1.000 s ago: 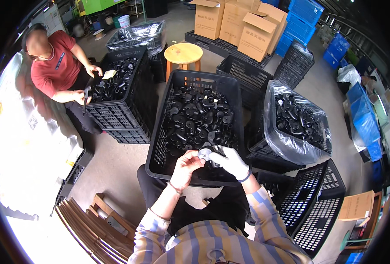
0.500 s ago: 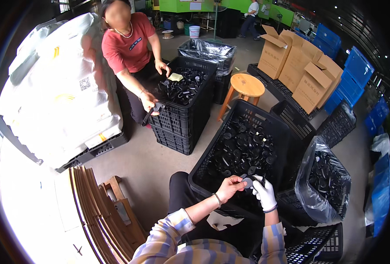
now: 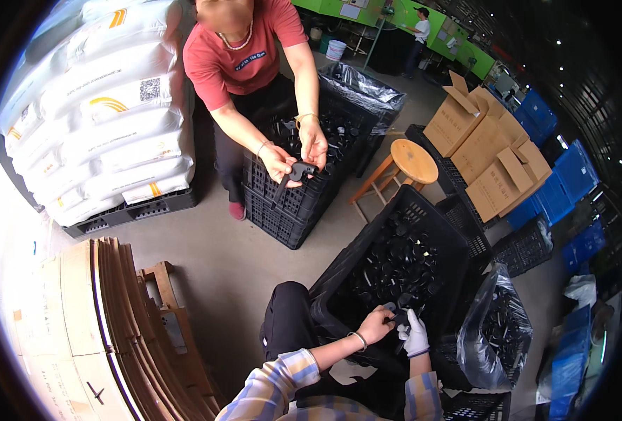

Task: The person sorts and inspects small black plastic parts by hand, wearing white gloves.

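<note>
Black part (image 3: 400, 318) is between the two hands, above the near end of the crate (image 3: 347, 270). Left hand (image 3: 376, 327), bare, comes slanting from lower left, its grip closed on the part by fingertips. Right hand (image 3: 415, 339), gloved, points thumb upward; how closed its grip is, I cannot tell.

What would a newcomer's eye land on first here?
Likely the tall stack of white sacks on a black pallet at left, then the co-worker in red at upper centre. Lower down, a bare left hand and white-gloved right hand meet at a small dark part over a black crate.
</note>
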{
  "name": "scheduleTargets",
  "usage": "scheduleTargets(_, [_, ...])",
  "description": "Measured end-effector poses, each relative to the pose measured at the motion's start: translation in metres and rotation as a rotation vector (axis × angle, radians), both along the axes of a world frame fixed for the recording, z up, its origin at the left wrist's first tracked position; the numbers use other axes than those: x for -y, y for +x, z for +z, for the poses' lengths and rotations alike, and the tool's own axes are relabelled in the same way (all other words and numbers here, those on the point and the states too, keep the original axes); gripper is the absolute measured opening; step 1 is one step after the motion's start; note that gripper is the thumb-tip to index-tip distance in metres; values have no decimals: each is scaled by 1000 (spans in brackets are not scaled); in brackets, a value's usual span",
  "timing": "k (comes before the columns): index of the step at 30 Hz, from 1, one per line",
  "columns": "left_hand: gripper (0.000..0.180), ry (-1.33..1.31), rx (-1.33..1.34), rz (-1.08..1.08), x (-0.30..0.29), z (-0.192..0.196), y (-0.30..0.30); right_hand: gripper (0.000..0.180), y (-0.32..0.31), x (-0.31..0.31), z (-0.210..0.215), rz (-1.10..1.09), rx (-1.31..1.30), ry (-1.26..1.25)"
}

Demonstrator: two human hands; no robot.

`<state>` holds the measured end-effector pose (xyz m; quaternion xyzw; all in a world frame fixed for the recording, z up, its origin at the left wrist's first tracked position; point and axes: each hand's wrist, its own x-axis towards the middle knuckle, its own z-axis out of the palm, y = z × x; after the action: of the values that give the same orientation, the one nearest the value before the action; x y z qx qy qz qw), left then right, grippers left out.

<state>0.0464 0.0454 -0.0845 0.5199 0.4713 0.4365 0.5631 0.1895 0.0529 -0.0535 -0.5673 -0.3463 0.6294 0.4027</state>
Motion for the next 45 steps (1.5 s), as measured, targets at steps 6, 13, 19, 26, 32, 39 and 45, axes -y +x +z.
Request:
scheduleTargets(6, [32, 43, -217, -44, 9, 10, 1, 31, -6, -11, -10, -81, 48, -54])
scheduleTargets(13, [44, 55, -404, -181, 13, 26, 5, 31, 14, -14, -52, -186, -123, -157])
scheduleTargets(19, [42, 140, -528, -93, 19, 22, 13, 28, 14, -15, -55, -120, -31, -213])
scheduleTargets(26, [33, 545, -179, 528, -7, 65, -83, 26, 2, -8, -52, -20, 673, -246])
scheduleTargets(32, [62, 550, -18, 1034, -86, 99, -208, 33, -4, -9, -59, -21, 903, 34])
scheduleTargets(39, [49, 552, 204, 830, -133, 104, -197, 29, -12, -10, -57, 129, 811, -49])
scheduleTargets(45, [18, 620, 165, 871, -140, 105, -178, 27, -13, -7, -56, 161, 754, -108])
